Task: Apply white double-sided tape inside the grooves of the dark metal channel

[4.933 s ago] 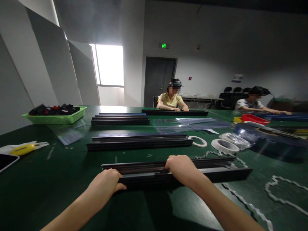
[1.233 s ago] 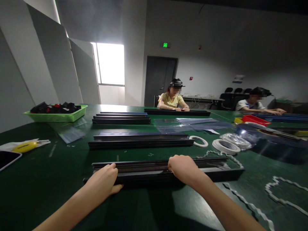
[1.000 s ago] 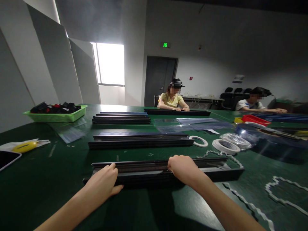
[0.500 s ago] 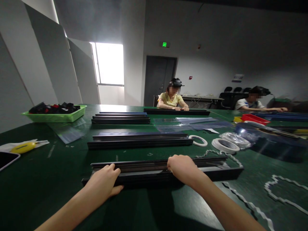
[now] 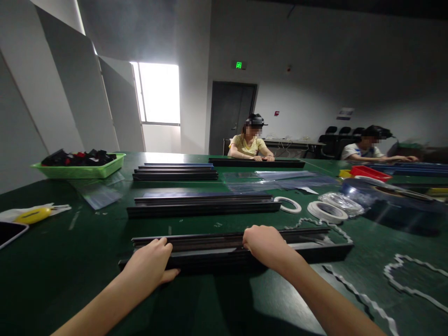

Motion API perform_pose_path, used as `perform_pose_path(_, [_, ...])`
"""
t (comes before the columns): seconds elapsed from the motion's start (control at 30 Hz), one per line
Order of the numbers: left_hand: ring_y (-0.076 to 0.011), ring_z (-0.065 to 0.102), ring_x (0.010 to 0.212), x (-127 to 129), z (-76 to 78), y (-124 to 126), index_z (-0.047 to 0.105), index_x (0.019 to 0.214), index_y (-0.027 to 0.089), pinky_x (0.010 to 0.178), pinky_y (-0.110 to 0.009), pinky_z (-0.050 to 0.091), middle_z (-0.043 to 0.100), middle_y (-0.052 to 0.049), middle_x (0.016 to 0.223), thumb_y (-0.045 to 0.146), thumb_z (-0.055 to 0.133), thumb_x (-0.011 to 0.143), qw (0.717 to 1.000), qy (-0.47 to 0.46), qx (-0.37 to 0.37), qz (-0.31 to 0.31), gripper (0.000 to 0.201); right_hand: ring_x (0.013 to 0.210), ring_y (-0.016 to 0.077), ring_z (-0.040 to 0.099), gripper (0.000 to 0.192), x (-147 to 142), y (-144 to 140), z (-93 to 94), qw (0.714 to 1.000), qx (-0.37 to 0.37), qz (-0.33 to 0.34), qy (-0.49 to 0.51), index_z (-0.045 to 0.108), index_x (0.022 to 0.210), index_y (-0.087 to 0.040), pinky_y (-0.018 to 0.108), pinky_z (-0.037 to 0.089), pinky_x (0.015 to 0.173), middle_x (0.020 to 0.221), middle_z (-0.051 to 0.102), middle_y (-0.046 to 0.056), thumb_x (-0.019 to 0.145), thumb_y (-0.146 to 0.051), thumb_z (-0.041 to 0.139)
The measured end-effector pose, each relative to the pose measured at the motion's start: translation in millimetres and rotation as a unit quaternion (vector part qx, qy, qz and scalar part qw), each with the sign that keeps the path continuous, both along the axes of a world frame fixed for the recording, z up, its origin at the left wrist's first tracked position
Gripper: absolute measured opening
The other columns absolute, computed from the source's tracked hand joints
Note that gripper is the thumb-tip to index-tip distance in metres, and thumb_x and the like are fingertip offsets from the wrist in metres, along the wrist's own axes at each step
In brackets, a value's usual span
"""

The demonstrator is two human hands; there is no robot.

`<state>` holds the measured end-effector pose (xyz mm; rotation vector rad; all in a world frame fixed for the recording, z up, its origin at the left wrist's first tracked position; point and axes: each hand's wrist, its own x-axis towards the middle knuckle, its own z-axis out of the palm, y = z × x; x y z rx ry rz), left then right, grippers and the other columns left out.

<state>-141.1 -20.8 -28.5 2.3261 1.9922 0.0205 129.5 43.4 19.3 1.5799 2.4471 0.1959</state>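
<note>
A long black channel-shaped strip [image 5: 308, 252] lies crosswise on the green table in front of me, with a pale strip [image 5: 206, 252] along its inside. My left hand [image 5: 150, 261] is closed around its left part, fingers over the top and thumb on the near side. Right of the middle, my right hand [image 5: 264, 245] is curled shut over the same channel. Its fingertips are hidden, so I cannot tell what they pinch. White wavy tape [image 5: 332, 225] rests at the channel's right end.
Behind lie more black channels [image 5: 206, 207] and rolls of white tape [image 5: 327, 212]. A large blue-film roll [image 5: 402, 205] stands at right, near a red tray [image 5: 371, 173]. A green basket [image 5: 80, 171] and a yellow-handled tool [image 5: 33, 215] are at left. Two co-workers sit across the table.
My left hand has shifted very slightly left. Otherwise nothing visibly differs; both hands stay at the channel.
</note>
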Motion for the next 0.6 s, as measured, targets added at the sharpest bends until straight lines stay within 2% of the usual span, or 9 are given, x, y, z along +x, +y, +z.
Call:
perform_pose_path(0.17, [-0.0283, 0.06, 0.096, 1.6, -4.9, 0.4, 0.066, 0.091, 0.014, 0.086, -0.038, 0.047, 0.065, -0.014, 0.1, 0.046, 0.053, 0.074, 0.999, 0.029, 0.024, -0.006, 0.038, 0.079, 0.0255, 0.067, 0.026, -0.9, -0.9, 1.6, 1.0, -0.008, -0.002, -0.004, 0.072, 0.084, -0.015, 0.03, 0.046, 0.064, 0.084, 0.071, 0.015, 0.073, -0.011, 0.049])
perform_pose_path(0.33, [-0.0288, 0.063, 0.088, 3.5, -6.8, 0.8, 0.066, 0.088, 0.011, 0.079, -0.038, 0.05, 0.065, -0.015, 0.095, 0.044, 0.052, 0.076, 0.999, 0.038, 0.014, -0.001, 0.038, 0.077, 0.0252, 0.067, 0.026, -0.8, -0.9, 1.6, 1.0, -0.006, -0.001, -0.004, 0.072, 0.081, -0.015, 0.029, 0.045, 0.062, 0.082, 0.071, 0.014, 0.072, -0.01, 0.048])
perform_pose_path(0.6, [-0.0283, 0.063, 0.091, 4.1, -2.4, -0.1, 0.066, 0.092, 0.014, 0.079, -0.038, 0.05, 0.066, -0.014, 0.097, 0.046, 0.052, 0.075, 0.999, 0.035, 0.002, 0.003, 0.039, 0.079, 0.0239, 0.067, 0.026, -1.1, -1.9, 2.0, 1.0, -0.004, -0.004, -0.004, 0.072, 0.083, -0.015, 0.028, 0.045, 0.063, 0.083, 0.071, 0.014, 0.073, -0.011, 0.049])
